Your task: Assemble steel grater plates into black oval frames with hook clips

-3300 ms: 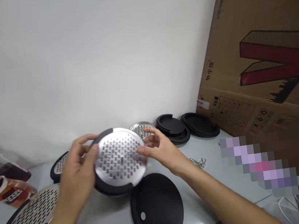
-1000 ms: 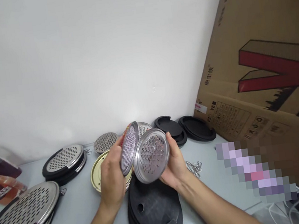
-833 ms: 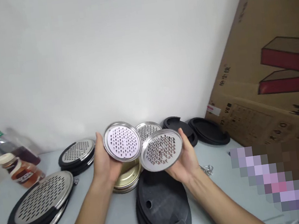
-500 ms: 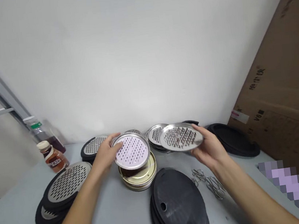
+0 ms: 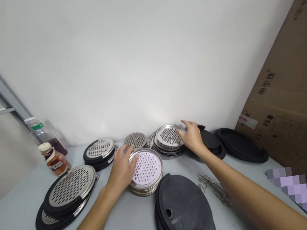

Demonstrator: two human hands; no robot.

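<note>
A round grater plate with a lilac-tinted face [image 5: 147, 167] lies on top of the stack of gold-rimmed metal discs [image 5: 145, 192]. My left hand [image 5: 122, 168] hovers at its left edge with fingers apart, the thumb near or touching the rim. Farther back, a silver round grater plate [image 5: 170, 136] tops another stack of metal discs [image 5: 169, 151]. At its right rim is my right hand [image 5: 192, 137], thumb and fingers spread; whether the thumb touches the plate I cannot tell.
Black round covers [image 5: 184, 209] are stacked at the front, with wire hooks [image 5: 215, 189] beside them. More black covers [image 5: 241, 145] lie right. Black-framed grater discs [image 5: 71, 188] and bottles [image 5: 54, 160] stand left. A cardboard box [image 5: 291, 112] leans at the right.
Both grater plates, held in the air before, now rest on stacks: the lilac one on the gold-rimmed discs, the silver one on the back stack. My hands have let go.
</note>
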